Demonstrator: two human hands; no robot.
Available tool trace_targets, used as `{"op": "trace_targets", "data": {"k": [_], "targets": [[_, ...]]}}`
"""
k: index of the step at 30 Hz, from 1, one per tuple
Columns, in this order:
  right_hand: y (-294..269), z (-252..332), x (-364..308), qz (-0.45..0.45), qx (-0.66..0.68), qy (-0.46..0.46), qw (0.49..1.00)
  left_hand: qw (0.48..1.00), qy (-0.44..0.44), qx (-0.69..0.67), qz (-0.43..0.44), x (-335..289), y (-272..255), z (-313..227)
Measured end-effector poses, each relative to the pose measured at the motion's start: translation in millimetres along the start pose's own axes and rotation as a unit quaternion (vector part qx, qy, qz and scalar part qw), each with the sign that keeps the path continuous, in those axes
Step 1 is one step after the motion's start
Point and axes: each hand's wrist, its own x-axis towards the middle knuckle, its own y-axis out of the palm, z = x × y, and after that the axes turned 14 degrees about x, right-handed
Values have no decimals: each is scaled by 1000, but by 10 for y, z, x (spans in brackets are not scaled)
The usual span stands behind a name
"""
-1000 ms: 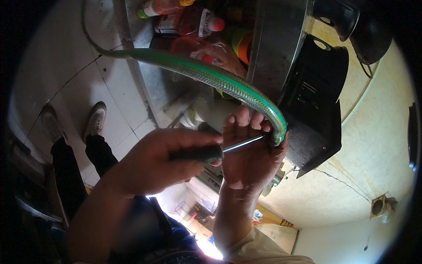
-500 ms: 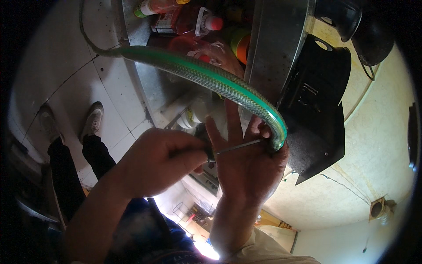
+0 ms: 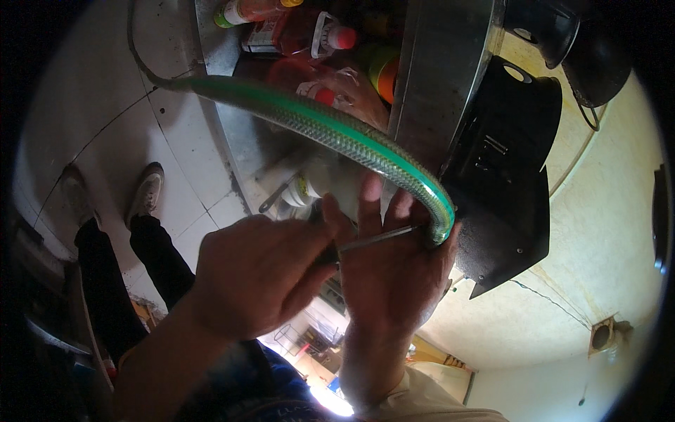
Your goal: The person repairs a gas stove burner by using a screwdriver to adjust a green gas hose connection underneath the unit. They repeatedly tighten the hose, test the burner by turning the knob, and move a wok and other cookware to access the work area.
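Observation:
A braided hose (image 3: 337, 136) with a green stripe arcs from the upper left down to my right hand (image 3: 390, 281). That hand lies palm up, pinching the hose's end between thumb and index finger, its other fingers stretched out. My left hand (image 3: 256, 271) is closed, somewhat blurred, around a tool that looks like a screwdriver (image 3: 380, 238). Its thin metal shaft crosses the right palm and meets the hose's end; its handle is mostly hidden in the left fist. Whatever fitting sits at the hose's end cannot be made out.
Beyond the hose, a metal shelf holds a red-capped bottle (image 3: 299, 35), a plastic bag (image 3: 362, 98) and a white container (image 3: 302, 190). A black metal panel (image 3: 499, 183) stands by the pale wall (image 3: 562, 274) at right. My shoes (image 3: 148, 193) rest on white floor tiles (image 3: 105, 133).
My left hand has turned and risen slightly around the tool, its knuckles rolling over. The shaft has tilted slightly. My right hand and the hose's end have shifted slightly left.

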Motion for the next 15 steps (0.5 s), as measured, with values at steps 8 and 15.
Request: {"op": "trace_targets", "data": {"k": [8, 15], "targets": [[-39, -18, -72, -71, -16, -91, 993, 909, -182, -333, 173, 12, -244, 13], [24, 62, -101, -127, -33, -55, 990, 679, -364, -564, 298, 68, -217, 15]]}}
